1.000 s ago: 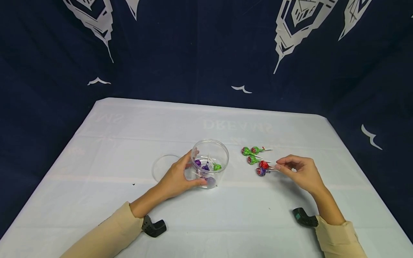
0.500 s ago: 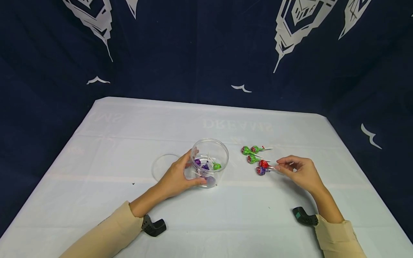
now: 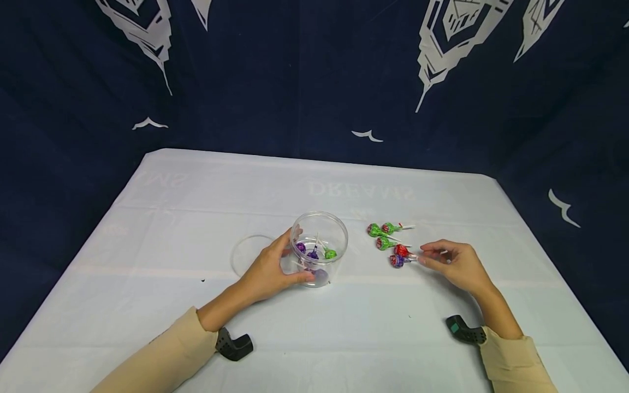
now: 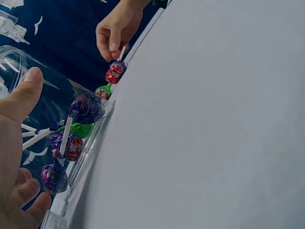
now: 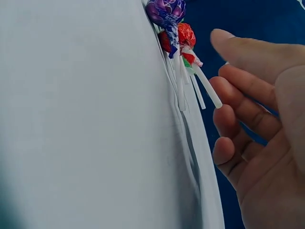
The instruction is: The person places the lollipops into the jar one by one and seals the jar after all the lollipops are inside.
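Dark blue cloth (image 3: 295, 82) hangs behind a white counter (image 3: 344, 338), where the left hand (image 3: 272, 273) grips a clear jar (image 3: 328, 267) standing upright with purple and green lollipops (image 3: 330, 254) inside. The right hand (image 3: 454, 265), thumb and fingers apart, is beside the sticks (image 5: 206, 85) of a red lollipop (image 3: 402, 250) and a purple lollipop (image 3: 397, 261); contact is unclear. Three green lollipops (image 3: 383, 243) lie nearby.

The clear jar (image 3: 330, 267) is glossy, probably plastic.
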`<state>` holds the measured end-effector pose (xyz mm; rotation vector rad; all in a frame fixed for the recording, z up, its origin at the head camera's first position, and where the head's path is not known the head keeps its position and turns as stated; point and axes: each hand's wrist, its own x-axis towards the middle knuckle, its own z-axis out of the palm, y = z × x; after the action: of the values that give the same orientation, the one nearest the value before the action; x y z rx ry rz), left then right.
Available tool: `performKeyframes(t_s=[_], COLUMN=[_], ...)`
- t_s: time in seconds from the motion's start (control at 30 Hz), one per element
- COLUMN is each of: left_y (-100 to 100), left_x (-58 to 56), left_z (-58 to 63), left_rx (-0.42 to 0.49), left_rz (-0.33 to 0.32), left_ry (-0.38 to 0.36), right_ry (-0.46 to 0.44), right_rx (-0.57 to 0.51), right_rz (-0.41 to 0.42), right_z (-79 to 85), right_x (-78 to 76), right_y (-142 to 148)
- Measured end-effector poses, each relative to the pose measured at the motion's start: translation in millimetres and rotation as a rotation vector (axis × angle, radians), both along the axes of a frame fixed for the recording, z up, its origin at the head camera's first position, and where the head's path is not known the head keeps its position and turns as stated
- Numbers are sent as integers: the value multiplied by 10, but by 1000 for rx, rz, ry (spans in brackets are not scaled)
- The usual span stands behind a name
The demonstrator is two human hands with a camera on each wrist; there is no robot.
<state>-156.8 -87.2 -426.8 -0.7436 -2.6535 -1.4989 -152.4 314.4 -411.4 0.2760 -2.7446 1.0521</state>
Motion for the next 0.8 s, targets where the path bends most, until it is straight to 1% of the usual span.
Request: performKeyframes(t_s=[0.23,0.4,0.6,0.8], left_y=[1,1,3,1], left_x=[1,1,15,8], left_z=[3,0,14,9], left_rx=[-5,-6,2,-3], left_rz=[6,7,5,7], left_ry=[6,-6,-15,-8], right_ry=[11,13,45,65], right_rx=[9,34,80,75], right_rz=[30,39,44,55], right_z=[-54,-106,-151,-169], right_x=[-17,-31,-37,-49], right_y=[31,57,66,75])
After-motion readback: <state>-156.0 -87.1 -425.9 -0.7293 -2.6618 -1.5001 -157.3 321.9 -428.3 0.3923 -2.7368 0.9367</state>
